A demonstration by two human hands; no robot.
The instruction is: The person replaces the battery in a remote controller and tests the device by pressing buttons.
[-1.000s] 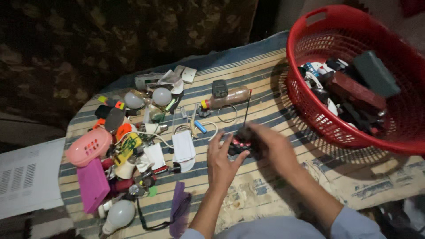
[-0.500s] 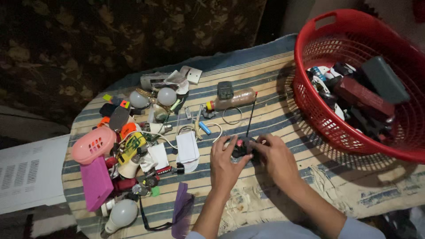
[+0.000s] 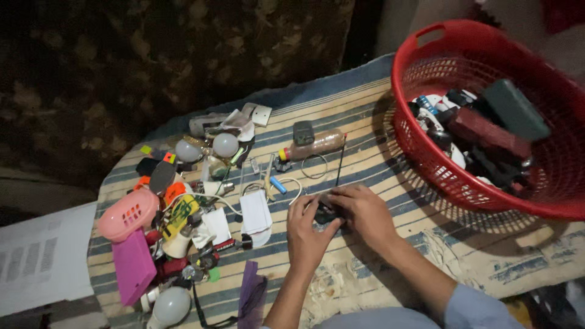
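Note:
My left hand [image 3: 306, 230] and my right hand [image 3: 364, 212] meet over a small dark device [image 3: 325, 211] on the striped cloth [image 3: 390, 183], and both grip it. A thin black antenna [image 3: 340, 159] rises from the device toward the far side. Most of the device is hidden under my fingers. A white card-like piece [image 3: 255, 211] lies just left of my left hand.
A red plastic basket [image 3: 420, 140] with dark devices and boxes stands at the right. A pile of small items lies at the left: light bulbs [image 3: 225, 144], a pink perforated case [image 3: 128, 214], a magenta flat box [image 3: 133, 265], a brown bottle [image 3: 311, 146], wires.
The view has shifted slightly. My hands have lowered the device closer to the cloth and closed more tightly around it; the antenna now shows upright.

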